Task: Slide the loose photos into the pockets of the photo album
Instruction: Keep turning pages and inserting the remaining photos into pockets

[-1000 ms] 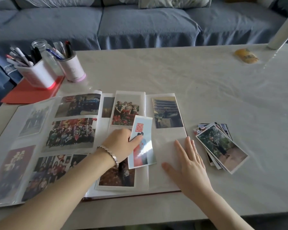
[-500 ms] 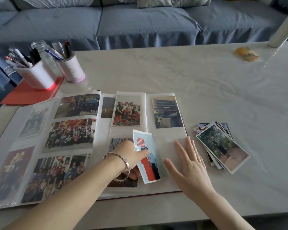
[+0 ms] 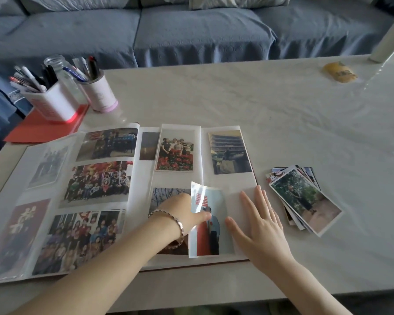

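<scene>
**Photo held over lower right album page, other hand flat beside it**

Head view: open photo album lies on the tabletop, filling the lower left and centre of the frame. Most pockets already hold prints. Left hand, bracelet on its wrist, comes in from the bottom left and pinches a loose photo at its left edge, thumb on top of the print. The photo is upright, showing a figure against red, its top corner curled up with glare on it. It sits over the lower part of the right page, just right of a pocketed print that the hand partly hides. Cannot tell whether its lower end is inside a pocket.

Right hand is open, fingers spread, palm flat on the right page just beside the photo's right edge, holding nothing.

Stack of loose photos, fanned, rests on the tabletop right of the album, near the right hand but apart from it. Top print shows a person by trees.

Upper left of frame: two pen cups full of pens, a glass jar between them, and a red folder under one cup. Upper right: a small yellow packet on the tabletop. Blue sofa runs across the top.
</scene>
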A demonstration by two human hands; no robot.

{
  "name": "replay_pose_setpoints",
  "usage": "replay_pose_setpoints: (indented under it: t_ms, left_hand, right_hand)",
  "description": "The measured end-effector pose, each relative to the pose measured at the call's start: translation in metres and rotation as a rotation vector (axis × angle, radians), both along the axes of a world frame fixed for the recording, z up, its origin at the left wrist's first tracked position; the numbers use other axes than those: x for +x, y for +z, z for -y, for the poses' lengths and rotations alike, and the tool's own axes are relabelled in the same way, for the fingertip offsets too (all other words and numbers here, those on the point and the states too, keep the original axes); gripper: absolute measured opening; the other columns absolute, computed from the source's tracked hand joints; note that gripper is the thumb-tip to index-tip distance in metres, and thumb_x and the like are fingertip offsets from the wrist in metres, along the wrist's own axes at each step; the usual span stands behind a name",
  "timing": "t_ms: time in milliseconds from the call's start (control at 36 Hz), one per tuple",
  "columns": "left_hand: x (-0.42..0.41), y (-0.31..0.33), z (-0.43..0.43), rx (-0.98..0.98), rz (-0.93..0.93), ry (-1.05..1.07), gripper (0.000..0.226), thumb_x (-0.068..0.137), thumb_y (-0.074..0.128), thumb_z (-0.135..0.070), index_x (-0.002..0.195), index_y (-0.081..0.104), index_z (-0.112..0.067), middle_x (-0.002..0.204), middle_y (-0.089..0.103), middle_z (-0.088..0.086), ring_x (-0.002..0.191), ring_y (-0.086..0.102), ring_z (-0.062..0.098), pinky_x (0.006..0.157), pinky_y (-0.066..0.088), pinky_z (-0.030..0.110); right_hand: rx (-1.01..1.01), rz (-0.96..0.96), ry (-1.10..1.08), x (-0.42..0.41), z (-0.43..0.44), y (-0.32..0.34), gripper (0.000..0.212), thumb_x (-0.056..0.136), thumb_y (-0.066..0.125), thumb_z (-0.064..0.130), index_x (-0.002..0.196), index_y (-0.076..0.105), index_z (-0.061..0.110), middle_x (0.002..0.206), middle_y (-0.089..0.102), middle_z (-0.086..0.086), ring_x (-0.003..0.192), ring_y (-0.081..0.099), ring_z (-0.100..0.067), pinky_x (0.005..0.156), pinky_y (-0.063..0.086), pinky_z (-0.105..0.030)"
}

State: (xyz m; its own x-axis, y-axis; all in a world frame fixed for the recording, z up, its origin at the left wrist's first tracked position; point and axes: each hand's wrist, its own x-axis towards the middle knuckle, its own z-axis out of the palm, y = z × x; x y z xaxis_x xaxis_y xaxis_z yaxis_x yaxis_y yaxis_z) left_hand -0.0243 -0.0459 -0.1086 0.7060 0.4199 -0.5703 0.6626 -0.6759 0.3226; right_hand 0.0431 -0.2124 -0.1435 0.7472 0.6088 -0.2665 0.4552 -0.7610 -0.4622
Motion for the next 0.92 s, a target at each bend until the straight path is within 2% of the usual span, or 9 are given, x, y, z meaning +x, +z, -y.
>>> replay_pose_setpoints:
  t_ms: [83,167,250,361,444,528,639,694,917]
  left_hand:
    - [-0.002,-0.002,0.007,0.126,0.079,0.049,0.052,0.085,0.054,-0.054,0.116,0.044,-0.013,0.101,0.061,0.001,0.086,0.06,0.018,0.072,0.051,0.027]
    - [-0.008,-0.001,0.011,0.216,0.169,0.06,0.044,0.091,0.043,-0.054,0.109,0.042,-0.014,0.078,0.055,-0.004,0.065,0.053,0.011,0.058,0.047,0.023]
    - [-0.011,0.002,0.01,0.232,0.264,0.041,0.031,0.099,0.035,-0.038,0.088,0.049,-0.013,0.062,0.044,-0.007,0.057,0.048,0.007,0.054,0.041,0.02]
    - [-0.005,0.006,0.006,0.085,0.219,0.059,0.032,0.098,0.044,-0.028,0.069,0.045,-0.015,0.058,0.053,-0.001,0.063,0.066,0.013,0.055,0.046,0.019]
    - [0.005,0.006,0.006,0.008,0.216,0.105,0.031,0.096,0.047,-0.029,0.072,0.052,-0.011,0.057,0.056,0.001,0.045,0.06,0.006,0.045,0.041,0.013]
    - [0.015,0.003,0.007,-0.035,0.255,0.18,0.028,0.093,0.053,-0.03,0.079,0.061,-0.007,0.061,0.062,0.004,0.041,0.058,0.005,0.051,0.048,0.016]
    - [0.022,-0.002,0.008,0.042,0.283,0.213,0.033,0.091,0.057,-0.034,0.073,0.063,-0.006,0.058,0.053,-0.002,0.051,0.048,0.005,0.051,0.038,0.015]
    - [0.021,-0.003,0.01,0.084,0.299,0.218,0.034,0.09,0.057,-0.035,0.077,0.066,-0.006,0.063,0.055,-0.001,0.054,0.044,0.005,0.049,0.031,0.015]
    - [0.014,-0.001,0.016,-0.025,0.297,0.225,0.029,0.089,0.058,-0.039,0.079,0.063,-0.012,0.066,0.065,0.001,0.046,0.059,0.007,0.06,0.054,0.022]
  right_hand:
    - [0.027,-0.031,0.008,0.001,0.001,0.0,0.087,0.074,0.01,0.084,0.148,0.002,0.037,0.149,-0.029,0.012,0.142,-0.019,-0.008,0.115,-0.004,-0.028]
    - [0.164,-0.107,-0.04,0.003,0.005,-0.003,0.067,0.087,0.035,0.061,0.146,0.019,0.036,0.155,-0.013,0.014,0.144,-0.005,-0.008,0.116,0.008,-0.031]
    - [0.348,-0.172,-0.115,0.005,0.011,-0.007,0.049,0.093,0.048,0.039,0.14,0.038,0.031,0.151,0.003,0.024,0.138,0.015,0.001,0.108,0.024,-0.02]
    - [0.423,-0.228,-0.13,0.006,0.015,-0.01,0.045,0.094,0.049,0.029,0.138,0.042,0.027,0.148,0.007,0.028,0.129,0.017,0.012,0.108,0.03,-0.021]
    - [0.449,-0.243,-0.14,0.005,0.015,-0.011,0.045,0.094,0.05,0.029,0.138,0.043,0.026,0.148,0.009,0.028,0.13,0.018,0.012,0.109,0.032,-0.025]
    - [0.47,-0.244,-0.148,0.006,0.015,-0.011,0.044,0.093,0.05,0.03,0.137,0.044,0.026,0.149,0.01,0.027,0.13,0.02,0.01,0.104,0.038,-0.023]
    - [0.505,-0.287,-0.173,0.007,0.015,-0.008,0.042,0.094,0.05,0.024,0.136,0.045,0.022,0.145,0.014,0.025,0.128,0.022,0.007,0.073,0.039,0.004]
    - [0.525,-0.325,-0.184,0.007,0.016,-0.008,0.041,0.094,0.05,0.021,0.135,0.045,0.02,0.145,0.015,0.024,0.126,0.021,0.007,0.063,0.035,0.007]
    - [0.553,-0.278,-0.169,0.008,0.017,-0.018,0.042,0.092,0.052,0.025,0.134,0.048,0.024,0.147,0.016,0.025,0.124,0.023,0.011,0.072,0.047,-0.003]
